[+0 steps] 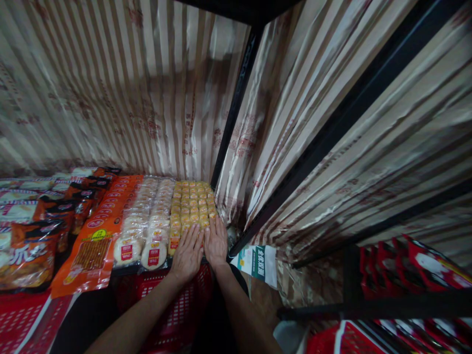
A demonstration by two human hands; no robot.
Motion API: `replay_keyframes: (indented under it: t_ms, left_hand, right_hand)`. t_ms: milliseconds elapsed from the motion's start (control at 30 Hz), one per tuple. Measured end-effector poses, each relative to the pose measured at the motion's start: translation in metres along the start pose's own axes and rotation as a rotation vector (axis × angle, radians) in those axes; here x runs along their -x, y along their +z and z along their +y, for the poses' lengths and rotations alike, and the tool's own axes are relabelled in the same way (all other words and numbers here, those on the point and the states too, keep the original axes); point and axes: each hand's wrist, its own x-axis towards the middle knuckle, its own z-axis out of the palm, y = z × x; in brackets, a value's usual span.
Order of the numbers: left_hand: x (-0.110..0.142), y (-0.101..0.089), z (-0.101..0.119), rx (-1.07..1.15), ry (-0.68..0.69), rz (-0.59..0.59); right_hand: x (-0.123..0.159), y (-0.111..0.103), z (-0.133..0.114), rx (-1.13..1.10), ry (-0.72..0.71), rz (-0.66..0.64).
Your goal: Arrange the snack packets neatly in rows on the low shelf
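Rows of small yellow packaged cakes (191, 201) lie on a black shelf, at its right end. My left hand (188, 255) and my right hand (216, 243) rest side by side, palms down, on the front of those rows, fingers stretched flat and pointing to the back. Neither hand grips anything. Just left of the yellow cakes lie clear packs of round white cakes (147, 221) with red labels.
Orange snack bags (98, 236) and darker bags (33, 250) fill the shelf further left. A black upright post (236, 103) stands at the shelf's right corner against striped paper. A red plastic basket (177, 309) sits below my arms. Red packs (424, 265) lie low right.
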Motion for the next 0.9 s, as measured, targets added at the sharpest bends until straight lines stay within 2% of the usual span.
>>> replay_keyframes:
  t_ms: [267,433,633,767,900]
  left_hand:
    - [0.007,-0.015,0.003,0.015,-0.095,0.006]
    - [0.019,-0.012,0.005,0.025,-0.097,-0.004]
    - [0.02,-0.01,0.005,-0.012,-0.048,-0.003]
    - [0.02,-0.009,0.005,-0.022,-0.054,0.005]
    - [0.026,-0.009,0.006,-0.022,-0.068,0.063]
  right_hand:
    - [0.013,-0.009,0.002,-0.076,-0.004,0.091]
    - [0.027,-0.005,0.0,-0.079,0.031,0.102]
    - [0.03,0.003,0.001,-0.107,0.044,0.108]
    - [0.031,0.003,0.002,-0.163,0.029,0.138]
    - [0.042,-0.001,-0.001,-0.176,-0.036,0.204]
